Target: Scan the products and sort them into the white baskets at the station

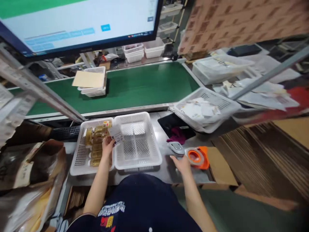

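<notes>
Near the tabletop's (pixel 166 172) left edge stands a white perforated basket (pixel 80 154) holding a column of yellow-gold packets (pixel 96 145). The left hand (pixel 107 143) reaches over that basket's right side and pinches a small white printed slip (pixel 116 134) between thumb and fingers, holding it above the seam where the basket meets the next one. Just beside it, touching along the rims, sits a second white basket (pixel 137 141) with nothing visible inside. Behind both, across the tabletop's far edge, a green conveyor belt (pixel 145 87) carries another white basket covered with a cardboard sheet (pixel 88 79), and a large monitor (pixel 79 22) hangs above. Right of the baskets, the right hand (pixel 182 162) lies near the tabletop's front edge, fingers loose and grasping nothing, just beside a grey handheld scanner (pixel 176 147) and an orange tape dispenser (pixel 198 157). Behind them lie a black mat (pixel 172 124) with a magenta cloth (pixel 178 133). At the far right corner a tilted white basket of paper labels (pixel 205 109) rests.
</notes>
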A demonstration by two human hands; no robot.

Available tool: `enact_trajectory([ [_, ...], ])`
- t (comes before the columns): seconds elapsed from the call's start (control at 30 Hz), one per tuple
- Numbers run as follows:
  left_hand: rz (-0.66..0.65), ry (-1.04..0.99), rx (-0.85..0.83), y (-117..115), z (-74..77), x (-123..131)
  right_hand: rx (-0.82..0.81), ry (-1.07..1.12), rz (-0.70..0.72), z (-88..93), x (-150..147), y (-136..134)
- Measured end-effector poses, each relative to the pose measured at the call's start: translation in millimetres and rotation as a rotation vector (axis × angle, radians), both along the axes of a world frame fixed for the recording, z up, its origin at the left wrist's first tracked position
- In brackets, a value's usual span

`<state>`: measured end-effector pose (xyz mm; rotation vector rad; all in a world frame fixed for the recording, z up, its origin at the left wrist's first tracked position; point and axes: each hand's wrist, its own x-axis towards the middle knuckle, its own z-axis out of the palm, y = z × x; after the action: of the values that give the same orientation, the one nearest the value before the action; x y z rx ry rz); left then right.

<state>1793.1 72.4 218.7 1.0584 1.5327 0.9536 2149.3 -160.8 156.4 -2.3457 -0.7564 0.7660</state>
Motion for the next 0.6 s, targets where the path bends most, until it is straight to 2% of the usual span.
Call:
enact_trajectory([
  [0.13,-0.070,-0.110,-0.070,-7,-21.9,48,0.122,0.139,0.221,45.2,-50,12],
  [0.27,-0.104,-0.158,-0.098,-13,-35.8,65,0.131,0.186,0.400,72.1,-98,39],
  [0.37,-0.100,-0.180,-0.125,-13,-41.0,62,0.090,0.196,0.459,78.6,-114,46],
  [0.6,-0.084,-0.206,-0.195,-6,-45.5,50,0.189,0.281,0.366,77.2,-109,23],
])
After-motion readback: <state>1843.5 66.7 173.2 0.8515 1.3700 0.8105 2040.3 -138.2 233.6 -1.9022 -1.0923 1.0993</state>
